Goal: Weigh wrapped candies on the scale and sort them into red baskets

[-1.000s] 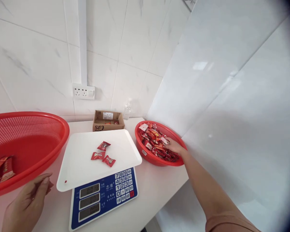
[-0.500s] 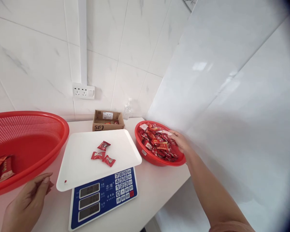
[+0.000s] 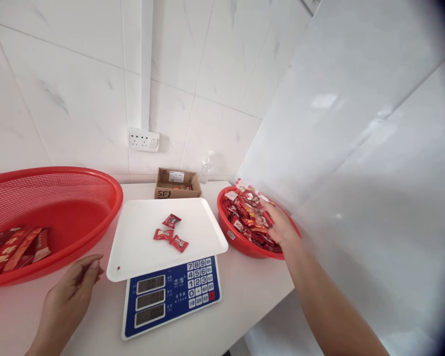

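Note:
My right hand is over the red round basket at the right, its fingers curled on a partly clear plastic bag with a pink-and-white edge. The bag stands up above a heap of small red-wrapped candies. At the lower left, beside the scale pan, my left hand is closed in a pinch. A bit of red shows by its fingertips, mostly hidden. Three red-wrapped candies lie on the white pan of the blue digital scale.
A large red oval basket at the left holds several long red packets. Behind the pan are a small cardboard box and a clear bottle. Tiled wall bounds the table at the back, and a smooth panel at the right.
My right hand has turned and raised the bag from the candy heap. My left hand stays pinched near the pan. The whole view has shifted, so the objects appear farther right.

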`<state>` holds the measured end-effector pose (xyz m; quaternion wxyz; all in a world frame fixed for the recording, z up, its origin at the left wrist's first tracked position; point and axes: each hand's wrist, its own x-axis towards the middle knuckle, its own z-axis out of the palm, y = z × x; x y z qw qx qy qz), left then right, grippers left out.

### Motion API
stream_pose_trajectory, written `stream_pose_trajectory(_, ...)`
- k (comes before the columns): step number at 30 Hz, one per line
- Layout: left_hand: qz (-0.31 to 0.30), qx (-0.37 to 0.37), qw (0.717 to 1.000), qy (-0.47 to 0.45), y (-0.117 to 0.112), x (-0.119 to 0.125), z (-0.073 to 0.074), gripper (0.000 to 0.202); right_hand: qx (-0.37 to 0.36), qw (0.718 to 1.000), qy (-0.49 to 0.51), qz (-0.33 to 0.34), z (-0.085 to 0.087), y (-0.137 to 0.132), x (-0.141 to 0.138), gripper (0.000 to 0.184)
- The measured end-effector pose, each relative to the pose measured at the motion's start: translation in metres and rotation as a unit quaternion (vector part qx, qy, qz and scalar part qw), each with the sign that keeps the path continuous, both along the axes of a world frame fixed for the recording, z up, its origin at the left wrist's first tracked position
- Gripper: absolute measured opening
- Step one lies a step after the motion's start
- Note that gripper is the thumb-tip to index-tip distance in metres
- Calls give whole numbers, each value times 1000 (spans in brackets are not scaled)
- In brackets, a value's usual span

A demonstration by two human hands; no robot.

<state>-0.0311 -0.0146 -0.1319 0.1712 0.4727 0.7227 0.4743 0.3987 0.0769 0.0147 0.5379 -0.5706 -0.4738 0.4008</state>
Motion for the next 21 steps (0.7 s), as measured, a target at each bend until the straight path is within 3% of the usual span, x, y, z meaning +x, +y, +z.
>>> stream_pose_trajectory(3,-30,-30,998,-42,-3,4,14,44,-24,995,-32,87,-9,-8,-44,31)
stream_pose_trajectory(6,-36,-11,999,-37,-3,3,15,45,-29,978,-125,165,-20,-11,-79,36)
stream_pose_trajectory(10,-49,9,998,-38,-3,1,10,42,-24,916,-317,243,-28,-10,-106,41)
stream_pose_trajectory(13,-53,10,998,-44,-4,1,9,42,-21,875,-424,232,-28,-8,-114,40)
stream_pose_trajectory(17,-53,5,997,-49,-5,3,13,41,19,840,-508,189,-26,-6,-113,36)
stream_pose_trajectory(21,-56,-2,998,-40,-7,6,16,40,26,851,-502,151,-29,-5,-105,31)
